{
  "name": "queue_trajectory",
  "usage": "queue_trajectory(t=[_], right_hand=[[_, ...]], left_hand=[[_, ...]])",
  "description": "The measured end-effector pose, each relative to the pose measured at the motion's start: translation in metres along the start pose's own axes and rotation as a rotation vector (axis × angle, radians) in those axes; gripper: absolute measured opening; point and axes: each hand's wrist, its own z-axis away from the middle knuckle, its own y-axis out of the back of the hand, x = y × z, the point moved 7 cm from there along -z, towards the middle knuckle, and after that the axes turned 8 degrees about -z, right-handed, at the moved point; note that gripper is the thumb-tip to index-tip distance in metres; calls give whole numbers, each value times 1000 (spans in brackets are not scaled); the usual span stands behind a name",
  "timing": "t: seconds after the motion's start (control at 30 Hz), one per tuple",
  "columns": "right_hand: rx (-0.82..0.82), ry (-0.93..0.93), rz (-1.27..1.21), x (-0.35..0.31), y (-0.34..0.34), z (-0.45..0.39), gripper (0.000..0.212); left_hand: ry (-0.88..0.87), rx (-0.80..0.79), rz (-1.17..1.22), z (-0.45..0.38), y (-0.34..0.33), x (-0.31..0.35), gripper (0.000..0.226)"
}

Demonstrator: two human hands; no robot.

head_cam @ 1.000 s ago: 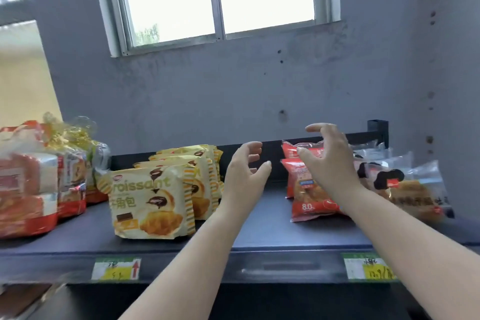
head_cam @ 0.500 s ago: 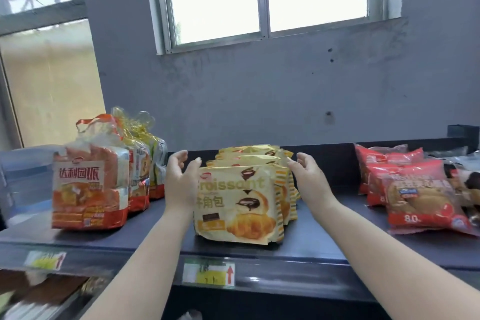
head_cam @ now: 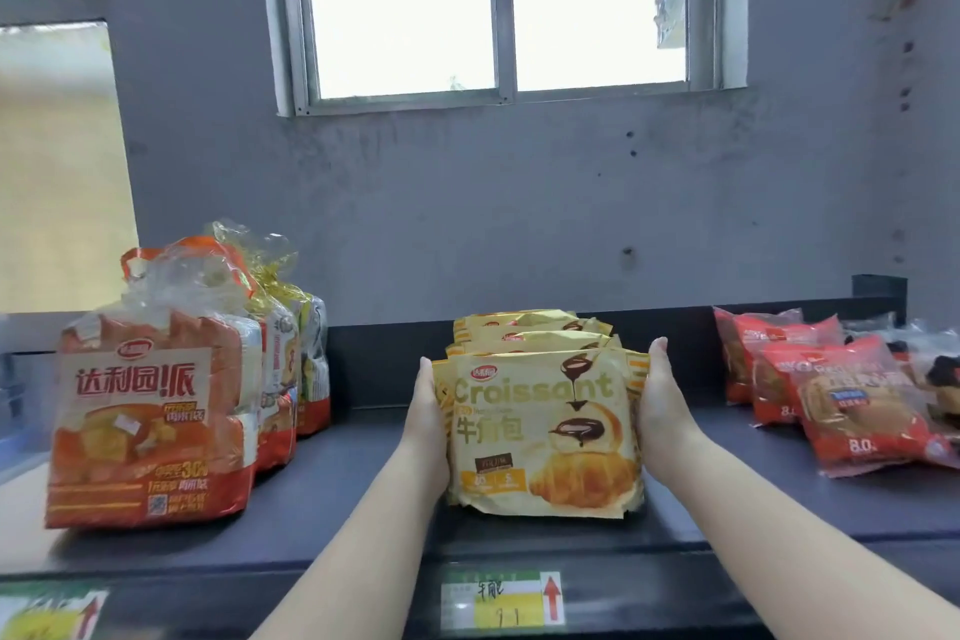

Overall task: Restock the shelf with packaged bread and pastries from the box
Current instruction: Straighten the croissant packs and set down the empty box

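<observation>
A grey plastered wall (head_cam: 519, 224) fills the back, marked with small dark spots and scuffs; high in it sits a window (head_cam: 498, 5) with a pale metal frame and a central upright bar, its panes blown out white by daylight; at the left edge a second opening (head_cam: 57, 156) shows a yellowish surface outside, under a grey crossbar; soft, even daylight falls from the windows; along the bottom two price labels (head_cam: 501, 600) with red arrows are fixed to a dark front edge.

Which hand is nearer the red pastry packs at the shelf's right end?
Right. The right hand presses the croissant packs' right side, nearest the red pastry packs; the left hand presses their far side.
</observation>
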Motion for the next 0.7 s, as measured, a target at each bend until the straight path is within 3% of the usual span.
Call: queue_trajectory(t=[0.07, 0.37, 0.53, 0.7], right_hand=[[19, -21, -40, 4, -1, -4, 86], [12, 39, 142, 4, -5, 0, 83], [112, 102, 208, -25, 14, -14, 77], [114, 28, 172, -31, 16, -45, 77]], left_hand=[[3, -46, -28, -2, -4, -4, 73], [-41, -58, -98, -4, 8, -1, 67], [-126, 110, -207, -22, 40, 27, 71], [-40, 195, -153, -55, 56, 27, 78]])
